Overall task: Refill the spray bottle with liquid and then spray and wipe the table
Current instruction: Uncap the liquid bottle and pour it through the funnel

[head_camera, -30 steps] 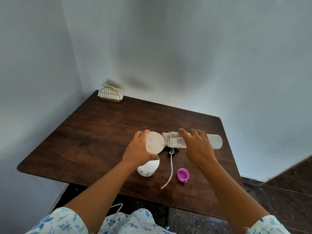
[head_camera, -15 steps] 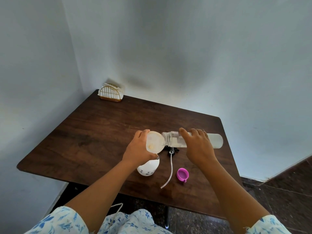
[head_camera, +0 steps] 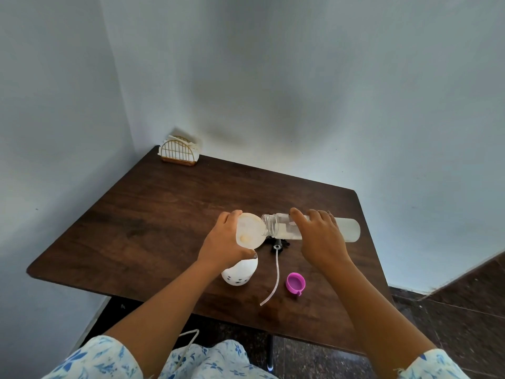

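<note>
— Fingers of the left hand (head_camera: 226,247) are curled round the funnel (head_camera: 250,231), thumb hooked under its rim, see?
— Yes. The spray bottle (head_camera: 240,273) stands upright right under that thumb. The hand hides where funnel meets bottle.
— And the right hand (head_camera: 319,239)?
— Its fingers (head_camera: 299,216) wrap over the clear bottle (head_camera: 347,229), which is held level, its open mouth touching the funnel's rim.
— What's between the two thumbs?
— The spray head (head_camera: 277,246), lying on the table (head_camera: 164,214), its tube (head_camera: 276,274) trailing back toward the wrists. A pink cap (head_camera: 295,283) sits near the tube, below the right palm. Well beyond the fingertips, a napkin holder (head_camera: 179,154) stands at the far corner.
</note>
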